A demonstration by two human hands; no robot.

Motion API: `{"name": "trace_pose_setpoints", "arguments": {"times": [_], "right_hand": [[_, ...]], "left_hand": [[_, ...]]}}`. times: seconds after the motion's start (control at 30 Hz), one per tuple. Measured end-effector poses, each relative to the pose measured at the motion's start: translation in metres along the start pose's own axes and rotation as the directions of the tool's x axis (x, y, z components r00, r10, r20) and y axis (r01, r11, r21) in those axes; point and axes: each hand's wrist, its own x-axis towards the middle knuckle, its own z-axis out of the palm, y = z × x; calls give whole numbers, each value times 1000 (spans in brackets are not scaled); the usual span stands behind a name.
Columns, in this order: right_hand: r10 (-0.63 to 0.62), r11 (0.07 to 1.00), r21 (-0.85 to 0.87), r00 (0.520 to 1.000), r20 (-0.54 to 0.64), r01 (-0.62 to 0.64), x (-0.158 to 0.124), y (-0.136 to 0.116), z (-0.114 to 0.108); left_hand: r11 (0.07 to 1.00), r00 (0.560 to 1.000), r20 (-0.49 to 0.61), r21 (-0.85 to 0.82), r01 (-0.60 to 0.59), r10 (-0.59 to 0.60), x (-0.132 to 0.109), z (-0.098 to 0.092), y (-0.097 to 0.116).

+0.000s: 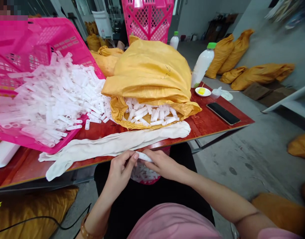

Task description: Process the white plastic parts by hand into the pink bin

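My left hand [121,169] and my right hand [162,164] pinch a small white plastic piece [144,156] between them, above my lap. Its ends are partly hidden by my fingers. Just below, a pink basket [144,182] on my lap holds more white pieces. Beyond my hands, a long off-white cloth [110,144] lies along the table edge. Further off, a tilted pink crate [55,33] spills a heap of white plastic pieces [57,96], and an orange-yellow woven sack [147,69] holds similar pieces [149,114] in its mouth.
The red table [199,124] also bears a black phone [223,113], a white bottle with a green cap [202,64], and a small dish with yellow contents [202,91]. Filled yellow sacks [260,77] lie on the concrete floor. Another pink crate [148,20] stands behind.
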Motion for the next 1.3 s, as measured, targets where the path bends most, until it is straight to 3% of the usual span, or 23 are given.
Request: {"name": "trace_pose_setpoints", "arguments": {"times": [0.07, 0.13, 0.2, 0.27, 0.33, 0.43, 0.5, 0.7, 0.87, 0.93, 1.03, 1.1, 1.17, 1.3], "right_hand": [[25, 979, -198, 995, -96, -44, -1, 1, 4], [28, 981, -186, 993, -117, -49, -2, 0, 3], [17, 998, 58, 999, -30, -15, -2, 0, -2], [-12, 935, 355, 995, 100, -24, -3, 1, -7], [-8, 857, 508, 985, 175, -83, -3, 4, -7], [78, 891, 440, 992, 103, -115, -6, 8, -3], [58, 932, 355, 997, 54, -73, -7, 10, -3], [-130, 981, 171, 968, 213, 94, 0, 2, -30], [-117, 977, 208, 947, 299, 55, 5, 0, -32], [-50, 940, 339, 962, 267, -45, 1, 2, -19], [86, 758, 607, 959, 269, -238, -9, 5, 4], [136, 686, 674, 958, 251, -274, -15, 7, 16], [170, 763, 603, 972, 162, -234, -20, 12, 22], [182, 956, 223, 981, 67, -192, -22, 29, 27]], "left_hand": [[996, 996, -34, -32, 80, -81, -1, 6, 4], [991, 993, -51, -87, 104, -109, -1, 9, 6], [988, 998, -11, -140, 65, -67, -2, 10, 5], [985, 999, 43, -173, 7, 0, -3, 10, 1], [985, 996, 72, -170, -38, 51, -4, 12, -4], [994, 992, 101, -86, -65, 74, -8, 15, -10], [998, 987, 145, -31, -62, 66, -10, 15, -11], [996, 947, 307, -12, -92, 91, -12, 4, -5], [998, 914, 402, -43, -42, 56, -12, -1, -1], [997, 911, 406, -65, -43, 66, -12, -1, -3], [997, 927, 367, -57, -58, 75, -15, 2, -9], [996, 952, 295, -8, -85, 84, -21, 7, -11], [994, 958, 269, 20, -106, 97, -25, 12, -11], [991, 895, 430, 7, -136, 120, -4, 1, -14]]}}
